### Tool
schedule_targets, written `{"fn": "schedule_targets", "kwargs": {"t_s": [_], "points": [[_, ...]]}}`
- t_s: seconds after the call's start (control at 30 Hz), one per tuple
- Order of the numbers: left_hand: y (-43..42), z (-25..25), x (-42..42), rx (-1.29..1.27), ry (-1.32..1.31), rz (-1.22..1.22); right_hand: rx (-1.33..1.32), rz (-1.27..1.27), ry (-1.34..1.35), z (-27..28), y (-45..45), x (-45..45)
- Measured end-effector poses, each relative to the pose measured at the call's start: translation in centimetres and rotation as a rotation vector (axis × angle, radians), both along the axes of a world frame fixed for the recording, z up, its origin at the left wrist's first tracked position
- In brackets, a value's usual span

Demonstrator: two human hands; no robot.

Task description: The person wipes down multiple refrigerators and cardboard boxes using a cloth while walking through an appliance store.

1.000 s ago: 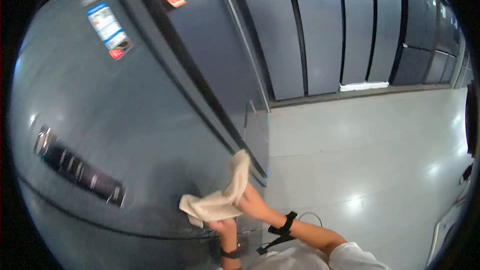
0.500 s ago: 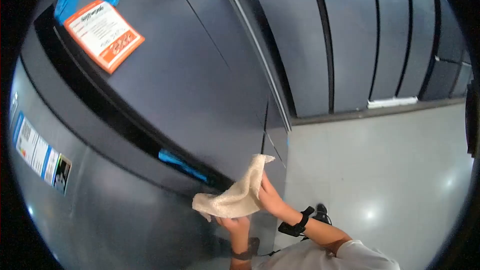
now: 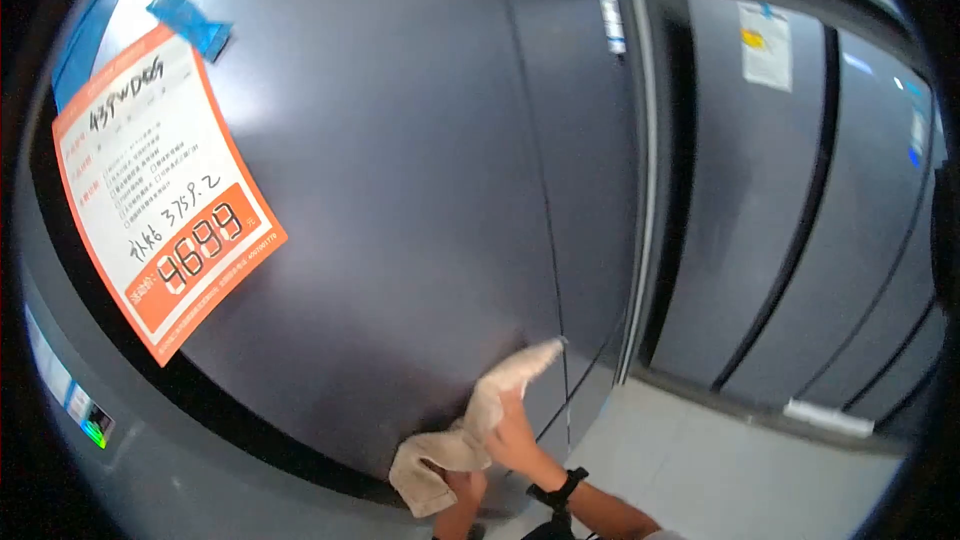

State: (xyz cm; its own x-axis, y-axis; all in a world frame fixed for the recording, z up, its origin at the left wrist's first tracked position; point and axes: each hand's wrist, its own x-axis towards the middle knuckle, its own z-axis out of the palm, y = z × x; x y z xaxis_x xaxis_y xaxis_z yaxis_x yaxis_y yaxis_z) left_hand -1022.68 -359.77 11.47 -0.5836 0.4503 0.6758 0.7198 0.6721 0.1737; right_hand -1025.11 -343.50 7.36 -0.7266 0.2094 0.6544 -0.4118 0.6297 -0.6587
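Note:
A beige cloth (image 3: 500, 385) lies against the dark grey refrigerator door (image 3: 390, 160), low down near its vertical seam. My right hand (image 3: 514, 436) grips the cloth's upper part, fingers partly hidden in its folds and close to the door surface. Below and to the left, my left hand (image 3: 464, 492) has hold of the cloth's lower, bunched end, which hangs over its fingers. Both wrists carry dark straps.
An orange-bordered price tag (image 3: 170, 190) is stuck to the door with blue tape (image 3: 190, 22). More dark refrigerators (image 3: 760, 200) line the right side. Pale floor (image 3: 660, 440) shows at lower right. Another appliance with a label stands at far left.
My view has moved closer to the door, and the price tag looks larger. Both hands have carried the cloth onto the door panel, with its upper end now stretched toward the seam.

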Motion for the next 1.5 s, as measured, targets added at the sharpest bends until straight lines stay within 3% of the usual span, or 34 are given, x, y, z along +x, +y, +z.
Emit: {"fn": "schedule_targets", "kwargs": {"t_s": [0.07,0.13,0.27,0.3,0.4,0.5,0.53,0.63,0.7,0.77,0.83,1.0,1.07,1.1,1.17,1.27,1.3,1.33,1.37,1.43,1.47,1.5], "points": [[0.0,-4.1,-0.6,0.094,-0.014,0.032,-0.035,0.039,-0.047,0.4,2.8,-0.9],[2.1,-3.3,-1.3,0.131,-0.09,0.008,-0.136,0.078,0.021,4.7,4.8,-1.2],[7.3,-0.7,-3.1,0.217,-0.193,-0.048,0.045,0.033,0.048,8.8,9.2,-4.2],[8.5,0.0,-3.6,0.244,-0.212,-0.06,-0.06,-0.012,0.162,10.2,9.9,-4.6],[11.4,1.7,-4.2,0.295,-0.255,-0.068,0.179,-0.062,-0.018,2.8,14.9,-7.8],[13.6,2.3,-4.5,0.326,-0.292,-0.048,0.496,-0.202,-0.055,2.4,17.2,-8.1],[14.4,2.4,-4.4,0.337,-0.298,-0.036,0.465,-0.105,0.126,1.6,18.2,-8.1],[16.5,2.2,-3.9,0.357,-0.297,0.033,-0.32,0.213,-0.155,-10.1,20.9,-8.6],[18.3,2.1,-3.7,0.366,-0.273,0.089,0.199,0.153,-0.127,-4.7,22.2,-7.4],[19.7,2.1,-3.6,0.377,-0.22,0.172,0.415,0.133,-0.016,1.9,23.2,-7.9],[21.0,3.1,-4.0,0.387,-0.162,0.294,0.326,0.168,0.115,6.7,24.2,-8.1],[22.6,8.5,-5.3,0.434,-0.103,0.696,0.474,0.247,0.116,10.0,27.5,-8.6],[22.4,-1.6,-7.1,0.468,-0.051,0.857,0.383,0.302,-0.12,7.5,28.9,-7.8],[21.1,-7.6,-8.0,0.614,-0.007,0.777,0.355,0.304,-0.211,5.4,29.3,-7.9],[21.3,-10.0,-6.7,0.627,0.021,0.755,0.286,0.315,-0.271,2.8,30.3,-7.4],[25.7,-4.2,-4.4,0.247,-0.009,0.913,0.366,0.245,-0.228,2.7,32.6,-7.3],[27.2,-0.2,-3.5,0.236,0.008,0.9,0.354,0.161,0.05,3.3,33.0,-7.9],[26.5,-0.7,-4.6,0.279,0.05,0.89,0.337,0.202,0.001,3.9,33.6,-8.6],[27.0,2.0,-4.5,0.267,0.092,0.863,0.325,0.245,-0.052,5.3,34.2,-8.9],[27.7,8.3,-5.3,0.234,0.166,0.832,0.346,0.263,0.278,11.4,34.4,-9.7],[27.9,11.1,-5.5,0.205,0.191,0.829,0.316,0.205,0.172,14.0,34.2,-10.2],[28.2,13.6,-6.0,0.191,0.226,0.857,0.255,0.282,0.253,16.6,34.4,-10.2]]}}
